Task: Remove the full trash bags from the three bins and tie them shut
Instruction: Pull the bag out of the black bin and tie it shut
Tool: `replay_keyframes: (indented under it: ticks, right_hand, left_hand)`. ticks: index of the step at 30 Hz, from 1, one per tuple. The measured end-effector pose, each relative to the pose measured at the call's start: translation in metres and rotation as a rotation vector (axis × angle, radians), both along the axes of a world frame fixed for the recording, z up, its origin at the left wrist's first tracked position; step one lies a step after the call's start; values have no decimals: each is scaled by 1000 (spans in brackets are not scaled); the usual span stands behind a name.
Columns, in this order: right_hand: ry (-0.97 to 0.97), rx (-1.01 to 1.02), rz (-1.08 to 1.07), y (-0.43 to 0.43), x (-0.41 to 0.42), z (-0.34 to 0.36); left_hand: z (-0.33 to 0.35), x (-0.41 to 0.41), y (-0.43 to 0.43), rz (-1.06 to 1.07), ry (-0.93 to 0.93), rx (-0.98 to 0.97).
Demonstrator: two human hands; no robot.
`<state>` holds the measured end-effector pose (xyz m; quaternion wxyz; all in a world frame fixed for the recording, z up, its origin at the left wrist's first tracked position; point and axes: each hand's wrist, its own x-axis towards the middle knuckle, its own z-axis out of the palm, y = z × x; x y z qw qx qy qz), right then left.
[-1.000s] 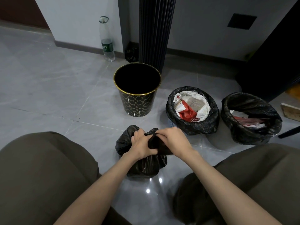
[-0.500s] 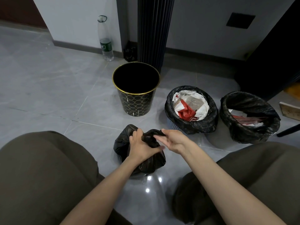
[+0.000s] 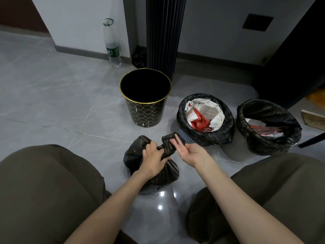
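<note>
Grey floor (image 3: pixel 52 103), mid-frame: left hand (image 3: pixel 152 159) gripping twisted neck of soft, likely light trash bag (image 3: pixel 133 155), judging neck best hold; right hand (image 3: pixel 190 152) lying spread alongside.

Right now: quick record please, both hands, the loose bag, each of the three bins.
left hand: grips bag neck
right hand: open, palm up, fingertips at the bag's twisted top
bag: out of its bin, top twisted; knotted or not, cannot tell
gold bin: unbagged, inside looks dark and empty
middle bin: bagged, trash inside
right bin: bagged, trash inside
bottle: upright, beyond gold bin
</note>
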<state>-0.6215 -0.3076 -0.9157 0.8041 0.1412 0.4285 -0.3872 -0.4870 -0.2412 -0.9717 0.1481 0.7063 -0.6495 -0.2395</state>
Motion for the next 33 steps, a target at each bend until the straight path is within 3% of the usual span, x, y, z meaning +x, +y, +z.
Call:
replay_keyframes:
  ticks: [5,10,15,21,26,29,33]
  right_hand:
    - [532,-467,336,18,13,-17]
    - [1514,-1197,1073,26,1,-26]
    - [1861,-1555,1322,32,3,-22]
    - [1693,-1647,1426,40,-1,-17]
    - [1536,-1299,1442,24,-13,-35]
    - [1408,-1244,1434,23,-14,-35]
    - [901,-989,1109,30,-13,-28]
  left_hand:
    - [-1,1,0,-49,-15,29]
    - [1,4,0,-110,-53,65]
    - [3,3,2,-126,-68,81]
    - [5,4,4,-178,-76,108]
    - [5,17,-1,-180,-108,125]
    - [5,21,-1,-195,-105,122]
    - [7,20,4,-208,-95,99]
